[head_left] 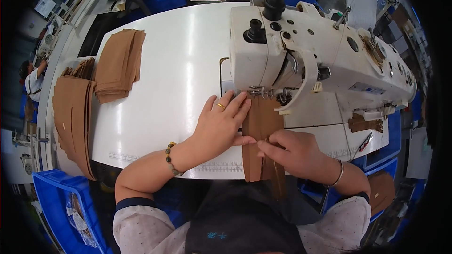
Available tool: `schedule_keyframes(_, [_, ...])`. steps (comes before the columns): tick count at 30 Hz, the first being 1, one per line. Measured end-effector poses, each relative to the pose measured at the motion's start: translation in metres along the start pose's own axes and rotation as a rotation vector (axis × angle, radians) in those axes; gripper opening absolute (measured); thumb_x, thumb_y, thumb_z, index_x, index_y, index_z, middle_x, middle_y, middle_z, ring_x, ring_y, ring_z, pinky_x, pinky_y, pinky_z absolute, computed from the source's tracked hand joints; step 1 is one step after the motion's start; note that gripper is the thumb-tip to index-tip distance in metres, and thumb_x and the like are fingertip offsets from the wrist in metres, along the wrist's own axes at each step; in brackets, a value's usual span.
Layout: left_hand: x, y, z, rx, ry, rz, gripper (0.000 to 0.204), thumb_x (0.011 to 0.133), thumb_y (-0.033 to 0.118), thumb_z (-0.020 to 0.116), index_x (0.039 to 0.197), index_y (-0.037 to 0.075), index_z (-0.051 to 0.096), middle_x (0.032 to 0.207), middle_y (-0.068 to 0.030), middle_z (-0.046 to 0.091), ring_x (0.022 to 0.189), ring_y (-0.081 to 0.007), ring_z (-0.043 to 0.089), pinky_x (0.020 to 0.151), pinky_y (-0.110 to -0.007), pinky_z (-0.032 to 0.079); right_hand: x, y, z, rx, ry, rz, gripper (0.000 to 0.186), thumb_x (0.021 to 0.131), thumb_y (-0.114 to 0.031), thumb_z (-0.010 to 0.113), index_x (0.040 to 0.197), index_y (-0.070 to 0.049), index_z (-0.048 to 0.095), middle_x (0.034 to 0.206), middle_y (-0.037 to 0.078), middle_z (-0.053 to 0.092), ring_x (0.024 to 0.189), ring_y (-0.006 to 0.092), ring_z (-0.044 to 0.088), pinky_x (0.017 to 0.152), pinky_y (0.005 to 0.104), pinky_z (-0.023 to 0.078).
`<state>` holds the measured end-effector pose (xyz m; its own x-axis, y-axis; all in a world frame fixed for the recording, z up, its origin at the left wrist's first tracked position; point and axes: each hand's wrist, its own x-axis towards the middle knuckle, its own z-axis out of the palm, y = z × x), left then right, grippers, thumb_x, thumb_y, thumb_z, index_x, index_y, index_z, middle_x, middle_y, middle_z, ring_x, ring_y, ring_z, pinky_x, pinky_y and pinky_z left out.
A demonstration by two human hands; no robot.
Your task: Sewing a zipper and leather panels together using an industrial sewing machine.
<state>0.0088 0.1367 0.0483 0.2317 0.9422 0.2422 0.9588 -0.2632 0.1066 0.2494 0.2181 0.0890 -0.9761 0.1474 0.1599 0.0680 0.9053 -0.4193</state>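
Observation:
A brown fabric piece runs from under the needle area of a white sewing machine down over the table's front edge. My left hand lies on its left side, fingers stretched toward the presser foot, thumb on the cloth. At the right side of the piece, my right hand is closed, thumb and finger pinching a narrow brown strip that hangs past the edge. The exact grip point is partly hidden by my fingers.
Stacked brown fabric panels lie at the table's left, with a taller pile beside them. Small brown pieces and thread snips are at the right. A blue bin stands below left. A person works far left.

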Motion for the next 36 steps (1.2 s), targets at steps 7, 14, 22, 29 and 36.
schedule_keyframes(7, [-0.003, 0.005, 0.0, -0.015, 0.043, -0.043, 0.079, 0.074, 0.06, 0.076, 0.13, 0.006, 0.064, 0.135, -0.0052, 0.057, 0.123, -0.0277, 0.055, 0.097, -0.043, 0.045, 0.039, 0.047, 0.033, -0.451, 0.343, -0.266, 0.037, 0.074, -0.012, 0.071, 0.109, 0.001, 0.071, 0.101, 0.008, 0.066, 0.085, 0.0213, 0.069, 0.066, 0.0298, 0.059])
schedule_keyframes(14, [-0.003, 0.005, 0.001, -0.103, 0.064, -0.057, 0.073, 0.078, 0.056, 0.075, 0.123, 0.0, 0.064, 0.139, -0.0117, 0.056, 0.126, -0.0293, 0.052, 0.099, -0.045, 0.044, 0.031, 0.056, 0.047, -0.455, 0.302, -0.179, 0.037, 0.08, -0.013, 0.069, 0.116, -0.005, 0.072, 0.116, 0.009, 0.072, 0.096, 0.0201, 0.071, 0.072, 0.0315, 0.058])
schedule_keyframes(22, [-0.003, 0.007, 0.001, -0.03, -0.009, -0.028, 0.074, 0.078, 0.057, 0.075, 0.128, 0.004, 0.061, 0.146, -0.0099, 0.057, 0.127, -0.0284, 0.054, 0.1, -0.043, 0.043, 0.035, 0.05, 0.042, -0.316, 0.242, -0.145, 0.04, 0.081, -0.006, 0.068, 0.119, 0.006, 0.068, 0.128, 0.019, 0.066, 0.113, 0.0324, 0.067, 0.097, 0.0397, 0.056])
schedule_keyframes(29, [-0.003, 0.007, 0.0, -0.042, -0.045, -0.027, 0.073, 0.082, 0.058, 0.071, 0.128, 0.001, 0.062, 0.151, -0.0134, 0.054, 0.127, -0.0286, 0.051, 0.107, -0.053, 0.042, 0.04, 0.056, 0.046, -0.24, 0.255, -0.061, 0.035, 0.088, -0.001, 0.067, 0.121, 0.009, 0.065, 0.13, 0.023, 0.063, 0.117, 0.0355, 0.064, 0.099, 0.0416, 0.054])
schedule_keyframes(36, [-0.003, 0.008, 0.0, -0.021, -0.034, -0.036, 0.073, 0.081, 0.058, 0.073, 0.129, 0.004, 0.061, 0.15, -0.011, 0.055, 0.127, -0.0277, 0.053, 0.112, -0.054, 0.039, 0.033, 0.056, 0.049, -0.309, 0.306, -0.028, 0.036, 0.085, -0.012, 0.065, 0.12, -0.002, 0.07, 0.131, 0.015, 0.068, 0.108, 0.0282, 0.07, 0.089, 0.04, 0.057])
